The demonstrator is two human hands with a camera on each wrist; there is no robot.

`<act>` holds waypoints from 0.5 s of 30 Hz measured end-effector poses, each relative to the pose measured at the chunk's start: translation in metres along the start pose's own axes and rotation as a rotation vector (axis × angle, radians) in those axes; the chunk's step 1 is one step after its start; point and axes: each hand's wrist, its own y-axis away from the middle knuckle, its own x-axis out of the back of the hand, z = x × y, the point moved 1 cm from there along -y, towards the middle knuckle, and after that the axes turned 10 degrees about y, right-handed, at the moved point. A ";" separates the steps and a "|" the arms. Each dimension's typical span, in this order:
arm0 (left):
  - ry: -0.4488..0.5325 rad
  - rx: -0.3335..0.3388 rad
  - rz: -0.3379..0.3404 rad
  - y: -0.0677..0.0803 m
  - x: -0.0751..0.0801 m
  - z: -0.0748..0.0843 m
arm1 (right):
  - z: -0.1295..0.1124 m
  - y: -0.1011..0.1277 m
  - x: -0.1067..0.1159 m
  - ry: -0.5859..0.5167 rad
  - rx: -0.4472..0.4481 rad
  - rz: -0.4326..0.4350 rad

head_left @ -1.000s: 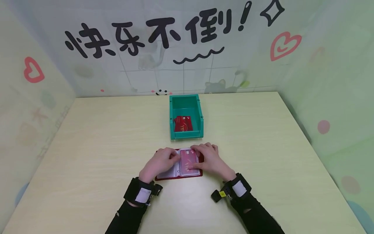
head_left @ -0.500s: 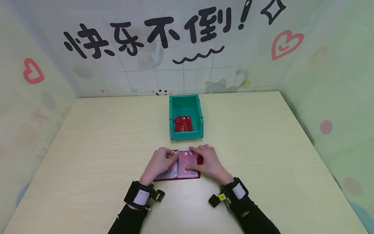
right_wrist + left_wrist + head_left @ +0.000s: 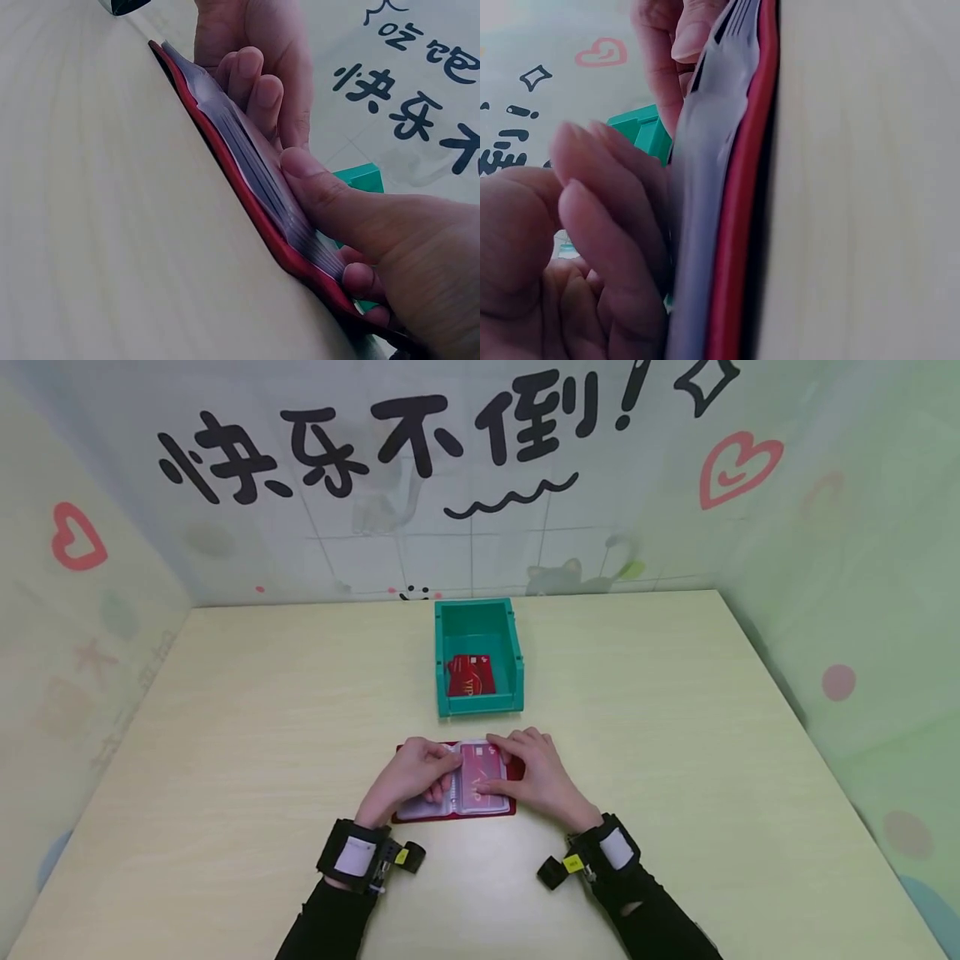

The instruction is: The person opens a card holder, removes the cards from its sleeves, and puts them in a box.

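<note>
An opened card holder (image 3: 418,811) with a red cover and clear sleeves lies on the table, seen edge-on in both wrist views. Under the clear plastic of its right page lies a pinkish red card (image 3: 480,772) marked VIP. With thumb and forefinger together, my left hand (image 3: 411,770) pinches at the card's left edge beside the fold; its other fingers curl above the left page. The exact contact there is hidden. My right hand (image 3: 542,774) grips the right page, thumb (image 3: 311,169) on the sleeve over the card and fingers at the top and outer edge.
A green bin (image 3: 517,681) stands just beyond the card holder. Several red VIP cards (image 3: 472,677) lie in its near end. Printed walls (image 3: 847,610) border the pale wooden table (image 3: 285,710) at the back and both sides.
The left hand has turned slightly, so more of its lower fingers show over the left page. The right hand keeps its hold, and the card has barely shifted in the sleeve.
</note>
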 end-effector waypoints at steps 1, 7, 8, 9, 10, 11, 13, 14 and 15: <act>-0.001 0.002 -0.005 0.000 0.000 0.000 | 0.000 0.000 0.001 0.003 0.001 -0.002; 0.000 0.009 -0.019 -0.001 -0.001 0.001 | 0.000 0.001 0.003 0.002 -0.006 -0.020; 0.000 0.010 -0.018 -0.001 -0.001 0.001 | 0.000 0.001 0.003 0.000 -0.007 -0.022; -0.001 0.011 -0.016 -0.001 -0.002 0.001 | 0.000 0.001 0.003 0.003 -0.006 -0.023; -0.002 0.013 -0.013 -0.001 -0.002 0.001 | 0.000 0.001 0.003 0.004 -0.005 -0.026; -0.003 0.014 -0.010 -0.001 -0.002 0.002 | 0.000 0.001 0.003 0.011 -0.002 -0.028; -0.008 0.017 -0.006 0.000 -0.002 0.002 | 0.000 0.001 0.003 0.018 0.005 -0.032; -0.010 0.018 -0.006 0.000 -0.003 0.002 | 0.000 0.001 0.003 0.022 0.009 -0.034; -0.014 0.018 -0.006 0.000 -0.003 0.002 | 0.000 0.002 0.003 0.023 0.012 -0.036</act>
